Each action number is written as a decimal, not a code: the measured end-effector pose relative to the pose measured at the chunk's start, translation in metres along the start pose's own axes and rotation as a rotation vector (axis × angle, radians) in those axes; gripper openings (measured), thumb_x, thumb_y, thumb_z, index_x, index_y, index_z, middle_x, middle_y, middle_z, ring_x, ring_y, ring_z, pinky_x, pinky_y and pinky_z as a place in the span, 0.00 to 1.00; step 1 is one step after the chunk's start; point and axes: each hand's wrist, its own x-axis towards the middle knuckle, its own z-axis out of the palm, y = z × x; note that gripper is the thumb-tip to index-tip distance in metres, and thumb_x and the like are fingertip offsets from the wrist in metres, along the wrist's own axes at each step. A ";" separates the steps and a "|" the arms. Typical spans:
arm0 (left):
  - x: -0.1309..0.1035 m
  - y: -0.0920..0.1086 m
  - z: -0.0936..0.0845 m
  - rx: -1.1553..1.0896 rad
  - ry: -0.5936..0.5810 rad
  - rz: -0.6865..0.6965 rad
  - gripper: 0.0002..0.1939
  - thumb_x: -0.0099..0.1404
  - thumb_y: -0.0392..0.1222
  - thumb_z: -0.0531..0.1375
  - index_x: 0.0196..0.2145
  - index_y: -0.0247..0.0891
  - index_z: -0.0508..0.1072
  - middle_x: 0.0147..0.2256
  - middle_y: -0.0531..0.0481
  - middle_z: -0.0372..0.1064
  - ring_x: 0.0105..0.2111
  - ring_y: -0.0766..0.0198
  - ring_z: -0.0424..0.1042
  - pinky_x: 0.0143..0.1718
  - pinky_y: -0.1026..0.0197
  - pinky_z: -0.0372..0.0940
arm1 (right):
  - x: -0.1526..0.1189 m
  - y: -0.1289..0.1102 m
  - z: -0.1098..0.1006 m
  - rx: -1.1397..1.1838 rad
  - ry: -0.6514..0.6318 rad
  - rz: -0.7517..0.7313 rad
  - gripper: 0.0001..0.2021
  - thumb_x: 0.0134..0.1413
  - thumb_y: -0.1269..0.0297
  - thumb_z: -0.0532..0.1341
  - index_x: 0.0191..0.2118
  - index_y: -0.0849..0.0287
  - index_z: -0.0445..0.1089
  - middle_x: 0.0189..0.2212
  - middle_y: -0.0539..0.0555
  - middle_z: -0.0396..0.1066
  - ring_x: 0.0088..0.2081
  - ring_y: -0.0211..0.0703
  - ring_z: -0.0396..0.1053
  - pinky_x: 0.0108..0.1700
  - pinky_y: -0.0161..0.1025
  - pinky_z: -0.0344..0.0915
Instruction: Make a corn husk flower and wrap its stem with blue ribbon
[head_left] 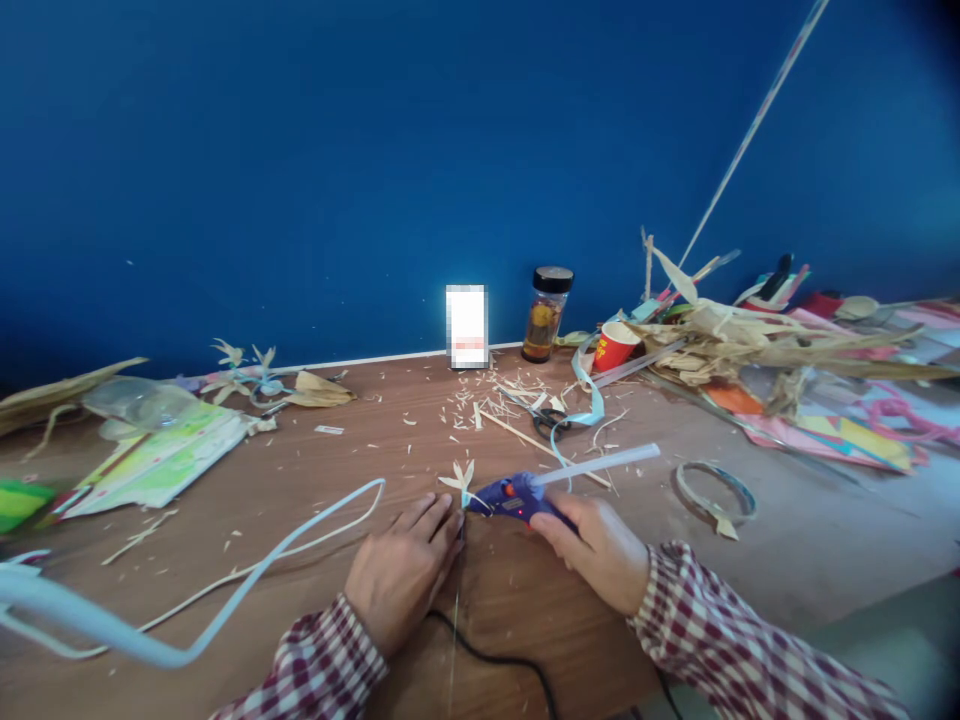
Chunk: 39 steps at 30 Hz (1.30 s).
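My right hand point(596, 545) is wrapped around the handle of a blue glue gun point(506, 500), which lies on its side with a long clear glue stick point(611, 460) sticking out of its back. The gun's nozzle points left and meets a small corn-husk flower point(459, 478) with pale petals and a light blue wrapped base. My left hand point(409, 565) rests low over the table, its fingers bent together at the thin stem below the flower. Those fingertips are partly hidden, and the exact contact of nozzle and flower is too small to make out.
Husk scraps and scissors point(551, 422) lie behind the glue gun. A lidded jar point(547, 315), a red paper cup point(616, 345) and a husk pile point(720, 340) stand farther back. A tape ring point(716, 498) sits right; a white cable point(277, 560) loops left.
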 end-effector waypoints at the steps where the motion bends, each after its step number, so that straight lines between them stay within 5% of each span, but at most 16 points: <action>1: 0.000 0.000 0.000 -0.002 0.001 0.001 0.17 0.64 0.42 0.49 0.47 0.39 0.69 0.48 0.46 0.68 0.46 0.53 0.68 0.36 0.55 0.69 | 0.001 0.002 0.001 0.016 -0.002 0.014 0.18 0.58 0.53 0.47 0.30 0.61 0.66 0.19 0.51 0.67 0.21 0.37 0.64 0.24 0.32 0.57; 14: 0.000 0.000 -0.001 -0.013 0.011 0.007 0.17 0.64 0.42 0.49 0.47 0.40 0.69 0.48 0.46 0.68 0.46 0.54 0.67 0.37 0.55 0.69 | 0.006 0.015 0.005 0.041 -0.004 0.040 0.21 0.56 0.49 0.47 0.25 0.60 0.65 0.15 0.49 0.63 0.19 0.36 0.61 0.22 0.32 0.54; 22: 0.001 0.000 -0.002 -0.053 0.012 -0.006 0.16 0.63 0.42 0.49 0.47 0.40 0.70 0.47 0.45 0.68 0.46 0.53 0.67 0.38 0.54 0.69 | 0.005 0.006 -0.002 0.009 0.005 -0.019 0.18 0.58 0.54 0.47 0.34 0.60 0.67 0.19 0.50 0.65 0.25 0.39 0.64 0.26 0.34 0.58; 39: -0.001 -0.001 0.000 -0.023 -0.015 -0.006 0.16 0.64 0.41 0.49 0.47 0.41 0.69 0.49 0.47 0.67 0.47 0.54 0.66 0.37 0.55 0.69 | 0.007 0.010 -0.001 -0.061 0.035 -0.011 0.17 0.58 0.55 0.47 0.36 0.61 0.67 0.23 0.52 0.68 0.30 0.42 0.67 0.32 0.37 0.60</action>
